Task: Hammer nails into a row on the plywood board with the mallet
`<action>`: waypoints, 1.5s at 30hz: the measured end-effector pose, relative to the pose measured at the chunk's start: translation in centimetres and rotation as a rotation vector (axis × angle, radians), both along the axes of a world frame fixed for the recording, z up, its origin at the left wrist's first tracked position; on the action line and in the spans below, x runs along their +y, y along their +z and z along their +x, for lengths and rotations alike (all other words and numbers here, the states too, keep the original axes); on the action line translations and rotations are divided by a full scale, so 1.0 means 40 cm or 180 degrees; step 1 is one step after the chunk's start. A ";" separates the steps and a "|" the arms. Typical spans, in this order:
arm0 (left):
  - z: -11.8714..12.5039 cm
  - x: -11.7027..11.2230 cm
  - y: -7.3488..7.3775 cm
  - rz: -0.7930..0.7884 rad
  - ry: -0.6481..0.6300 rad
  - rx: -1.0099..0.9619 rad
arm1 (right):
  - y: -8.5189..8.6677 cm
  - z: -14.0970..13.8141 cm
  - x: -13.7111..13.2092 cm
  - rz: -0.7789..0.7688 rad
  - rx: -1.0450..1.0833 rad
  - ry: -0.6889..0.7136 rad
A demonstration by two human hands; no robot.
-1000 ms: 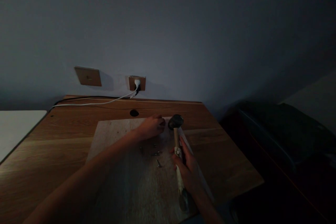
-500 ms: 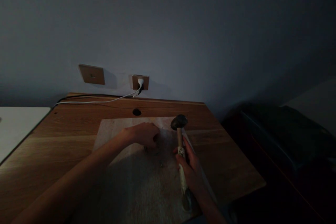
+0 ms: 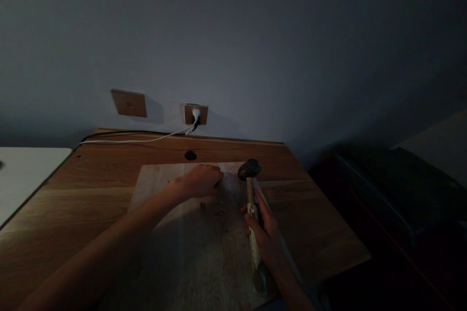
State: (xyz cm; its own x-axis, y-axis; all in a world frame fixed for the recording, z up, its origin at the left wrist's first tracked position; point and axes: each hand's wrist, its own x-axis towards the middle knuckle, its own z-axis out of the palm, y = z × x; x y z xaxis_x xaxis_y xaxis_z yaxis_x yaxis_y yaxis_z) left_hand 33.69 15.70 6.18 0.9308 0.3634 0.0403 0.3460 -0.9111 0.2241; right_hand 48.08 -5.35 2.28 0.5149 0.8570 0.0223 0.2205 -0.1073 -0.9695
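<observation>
In the head view, my right hand [image 3: 265, 233] is wrapped round the pale, worn wooden handle of a hammer [image 3: 249, 169]. Its dark, rounded head points away from me, above the board's right edge. My left hand [image 3: 205, 180] is over the far part of a pale wooden board [image 3: 182, 257], its fingers curled together. Whatever they may hold is hidden behind the knuckles. Several small, thin metal pieces [image 3: 219, 213], perhaps nails or screws, lie on the board just nearer to me than that hand; the dim light blurs them.
Beneath the board is a brown wooden table [image 3: 310, 204] with a round hole [image 3: 190, 155] near the wall. White and black cables [image 3: 146, 141] run to a wall socket [image 3: 196, 114]. A white surface [image 3: 29, 175] lies at left, a dark padded object [image 3: 397, 189] at right.
My left hand has moved slightly away from me over the board, uncovering more of the small metal pieces. My right hand and the hammer have hardly moved.
</observation>
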 end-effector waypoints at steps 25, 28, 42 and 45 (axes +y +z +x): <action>0.068 0.044 -0.048 -0.1251 0.0505 -0.1291 | -0.030 0.010 -0.001 0.0104 0.0018 -0.0037; 0.063 0.035 -0.075 -0.0947 0.0378 -0.1297 | -0.027 0.010 -0.001 0.0104 -0.0028 -0.0032; 0.062 0.049 -0.107 -0.0792 0.0148 -0.1439 | 0.006 0.002 -0.002 0.0082 0.0182 0.0023; 0.063 0.044 -0.102 -0.0784 0.0129 -0.1396 | 0.004 0.002 -0.004 0.0064 0.0235 -0.0017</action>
